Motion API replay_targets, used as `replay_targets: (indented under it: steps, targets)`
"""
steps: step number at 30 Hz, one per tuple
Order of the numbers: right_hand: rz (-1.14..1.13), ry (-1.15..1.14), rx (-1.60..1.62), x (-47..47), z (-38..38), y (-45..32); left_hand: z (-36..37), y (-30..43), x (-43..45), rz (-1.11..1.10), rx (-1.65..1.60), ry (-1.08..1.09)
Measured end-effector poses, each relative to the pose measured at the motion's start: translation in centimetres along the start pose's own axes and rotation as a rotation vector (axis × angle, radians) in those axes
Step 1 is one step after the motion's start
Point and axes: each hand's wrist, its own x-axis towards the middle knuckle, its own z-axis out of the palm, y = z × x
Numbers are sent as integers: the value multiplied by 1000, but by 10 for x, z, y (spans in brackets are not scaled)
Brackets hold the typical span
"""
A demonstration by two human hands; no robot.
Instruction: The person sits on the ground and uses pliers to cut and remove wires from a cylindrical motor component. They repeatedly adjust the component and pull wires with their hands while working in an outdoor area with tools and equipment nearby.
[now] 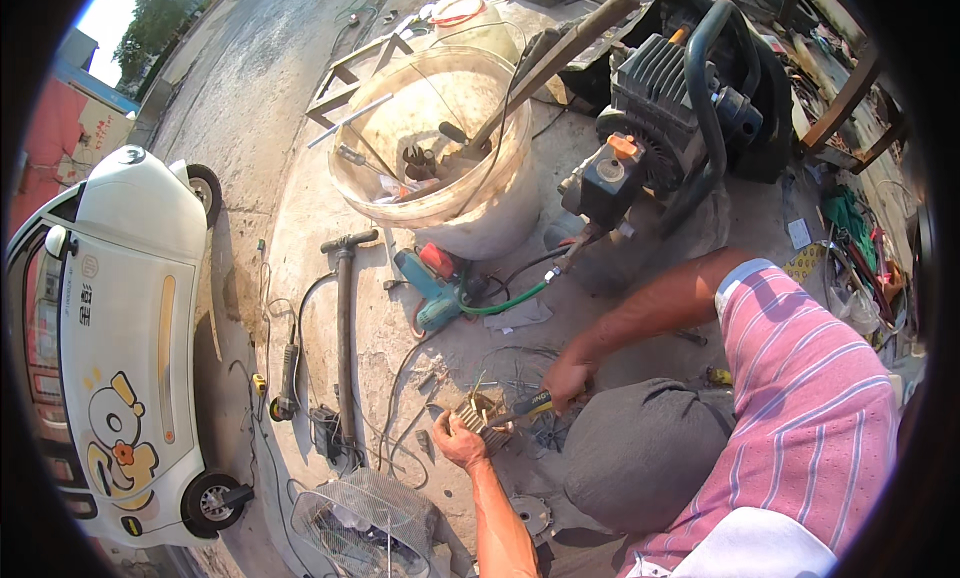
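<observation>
My right hand (568,383) grips the black and yellow handle (534,404) of a hand tool, whose dark end meets a finned metal motor housing (480,422). At the left side of that housing is my left hand (459,439), its fingers against the fins. Copper-coloured parts show inside the housing; how firmly the left fingers hold it is hard to tell. Beneath the right hand lies a dark finned part (550,432) on the concrete. A round metal end cover (531,513) rests on the ground beside my left forearm.
A teal power tool (431,293) lies by a large plastic bucket (480,229) of tools. An air compressor (652,90) stands at upper right. Left of the hands are a long T-handled metal bar (345,338), an angle grinder (287,383), a wire mesh basket (360,503) and loose cables.
</observation>
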Motion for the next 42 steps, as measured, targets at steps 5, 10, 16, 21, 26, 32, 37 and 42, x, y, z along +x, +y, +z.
replay_targets:
  steps: [5,10,16,21,26,32,37,42]
  targets:
    - [-107,325,-643,-18,19,-27,2,0,4,9,-79,4]
    - [-135,419,-671,-12,26,-23,1,-3,6,26,-74,7]
    - [-154,464,-687,-1,25,-11,4,-9,7,2,-59,7]
    - [-163,487,-688,0,27,-10,1,-8,6,13,-38,16]
    - [-164,531,-700,-3,28,-12,0,3,6,33,-33,7]
    - [-169,593,-678,-7,31,-12,2,9,4,2,-137,6]
    - [-194,612,-664,-5,32,-10,5,-8,12,18,-124,2]
    - [-204,632,-657,-4,31,-6,7,-22,18,26,-90,4]
